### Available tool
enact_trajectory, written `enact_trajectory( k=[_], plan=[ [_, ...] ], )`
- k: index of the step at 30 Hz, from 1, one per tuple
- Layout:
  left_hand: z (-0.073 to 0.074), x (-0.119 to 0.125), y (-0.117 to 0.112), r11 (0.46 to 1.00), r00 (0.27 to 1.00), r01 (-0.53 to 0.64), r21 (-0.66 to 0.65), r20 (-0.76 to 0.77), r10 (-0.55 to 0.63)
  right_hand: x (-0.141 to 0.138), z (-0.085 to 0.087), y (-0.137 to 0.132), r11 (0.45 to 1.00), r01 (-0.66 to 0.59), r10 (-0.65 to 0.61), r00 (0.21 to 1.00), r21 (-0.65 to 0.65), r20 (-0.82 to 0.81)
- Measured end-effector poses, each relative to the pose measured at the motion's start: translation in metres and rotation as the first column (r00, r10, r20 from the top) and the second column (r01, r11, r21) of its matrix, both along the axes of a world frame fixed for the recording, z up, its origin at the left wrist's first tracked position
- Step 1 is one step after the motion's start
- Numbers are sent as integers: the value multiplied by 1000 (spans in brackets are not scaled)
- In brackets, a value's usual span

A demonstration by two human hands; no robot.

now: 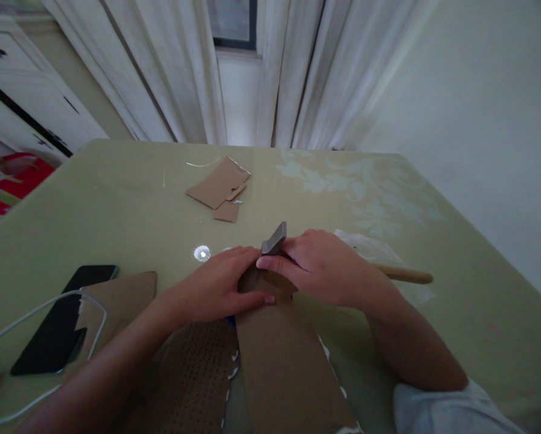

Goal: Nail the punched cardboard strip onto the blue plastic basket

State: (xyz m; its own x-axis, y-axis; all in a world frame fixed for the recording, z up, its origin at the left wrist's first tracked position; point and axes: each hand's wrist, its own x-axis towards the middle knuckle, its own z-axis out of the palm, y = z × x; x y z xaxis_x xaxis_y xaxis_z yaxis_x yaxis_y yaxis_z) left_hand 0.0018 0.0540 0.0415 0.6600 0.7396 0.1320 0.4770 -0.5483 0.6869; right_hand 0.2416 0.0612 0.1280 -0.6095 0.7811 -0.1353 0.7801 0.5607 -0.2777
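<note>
My right hand (pixel 318 262) is closed round the head of what looks like a hammer (pixel 275 240), its grey metal end sticking up past my fingers. A wooden handle (pixel 408 275), apparently the same tool's, shows beyond my wrist. Beneath both hands lies a long strip of brown cardboard (pixel 282 361) with torn white edges. My left hand (pixel 223 283) grips its far end, thumb flat on top and fingers over the far edge. Small bits of something blue peek out from under the strip; what it is stays hidden.
Perforated cardboard (pixel 193 374) lies left of the strip. Farther left are a black phone (pixel 58 331), a cardboard piece (pixel 130 295) and a white cable (pixel 31 328). Torn cardboard scraps (pixel 218 184) and a clear round disc (pixel 202 253) are farther back. Crumpled clear plastic (pixel 374 247) sits at right.
</note>
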Motion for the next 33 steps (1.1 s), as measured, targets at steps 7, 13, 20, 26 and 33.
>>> enact_trajectory(
  k=[7,13,20,26,33],
  plan=[
    [-1,3,1,993,999,-23,-117,-34,19,2,3,2,999,31,-31,999,-8,-44],
    [-3,1,3,991,999,23,-135,27,-20,-1,-1,-1,1000,-16,14,995,19,100],
    [-2,3,3,992,999,31,-125,45,-26,-2,-1,1,1000,-14,15,1000,-16,14],
    [0,3,3,988,1000,16,-153,12,-14,-1,-2,3,1000,-15,15,999,-3,48],
    [-5,1,7,978,997,55,-203,69,-42,0,-3,5,998,-33,35,998,-46,50]
  ],
)
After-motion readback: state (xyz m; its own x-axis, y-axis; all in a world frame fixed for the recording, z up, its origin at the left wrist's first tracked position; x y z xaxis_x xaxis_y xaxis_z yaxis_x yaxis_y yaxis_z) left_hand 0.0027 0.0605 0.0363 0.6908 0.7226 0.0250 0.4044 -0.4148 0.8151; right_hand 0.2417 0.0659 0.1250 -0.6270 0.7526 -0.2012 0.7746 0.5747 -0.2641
